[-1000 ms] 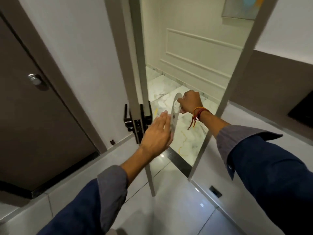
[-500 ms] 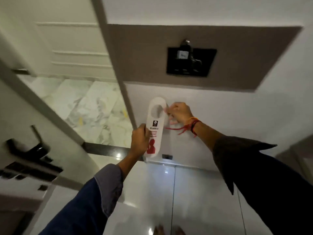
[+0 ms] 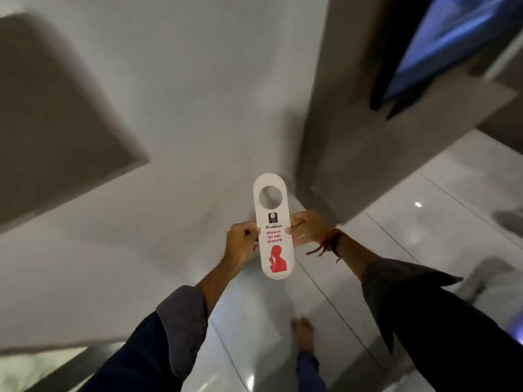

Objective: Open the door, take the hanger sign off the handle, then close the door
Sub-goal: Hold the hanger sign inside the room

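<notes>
Sign [image 3: 273,236] now off handle, pinched at both edges by left hand [image 3: 240,244] and right hand [image 3: 307,229] fingers; door out of view, closing remains.

Both arms stretched forward, dark sleeves pushed back off the forearms. Left hand [image 3: 240,244] curled, thumb and fingers pinched closed at chest-front level. Right hand [image 3: 307,229] opposite, thumb forward, fingers loosely extended, pinching too. Red thread bracelet [image 3: 329,244] on right wrist. Bare foot [image 3: 304,333] below.
</notes>
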